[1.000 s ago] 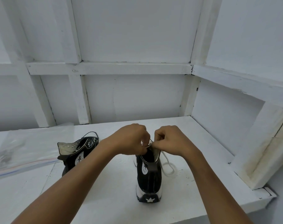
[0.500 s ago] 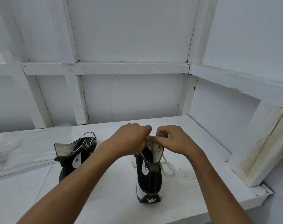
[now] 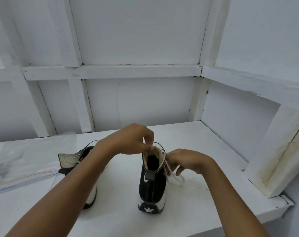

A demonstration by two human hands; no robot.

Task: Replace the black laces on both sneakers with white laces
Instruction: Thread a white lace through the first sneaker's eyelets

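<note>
Left hand (image 3: 130, 139) pinches sneaker (image 3: 152, 187) collar, right hand (image 3: 189, 161) white lace (image 3: 176, 181).

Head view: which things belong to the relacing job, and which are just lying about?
Job: middle sneaker, white lace, left sneaker, left hand, right hand.
Lying about: plastic bag, leaning board.

Sneaker (image 3: 152, 185) on table (image 3: 121, 218), second sneaker (image 3: 71, 159) left of it, bag (image 3: 25, 156) farther left
</note>
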